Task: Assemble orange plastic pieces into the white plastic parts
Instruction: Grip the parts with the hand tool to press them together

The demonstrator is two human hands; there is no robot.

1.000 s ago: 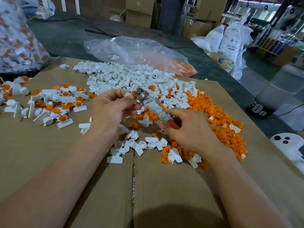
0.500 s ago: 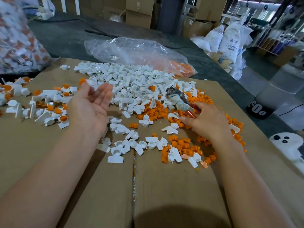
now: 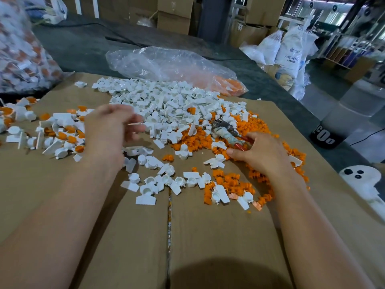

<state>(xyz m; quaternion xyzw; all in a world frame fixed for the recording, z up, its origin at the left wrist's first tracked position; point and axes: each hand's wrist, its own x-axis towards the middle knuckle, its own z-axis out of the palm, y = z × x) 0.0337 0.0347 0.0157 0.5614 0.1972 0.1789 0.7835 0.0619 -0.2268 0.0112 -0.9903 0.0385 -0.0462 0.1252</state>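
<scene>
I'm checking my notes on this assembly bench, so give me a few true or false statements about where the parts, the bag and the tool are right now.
1. The right hand grips a tool with a red handle. True.
2. The loose orange pieces lie mostly to the left of the white pile. False: they lie to its right, around the right hand.
3. Finished white parts with orange inserts lie on the left side of the cardboard. True.
4. The clear plastic bag lies at the near edge, closest to the person. False: it lies on the far side, behind the white pile.
</scene>
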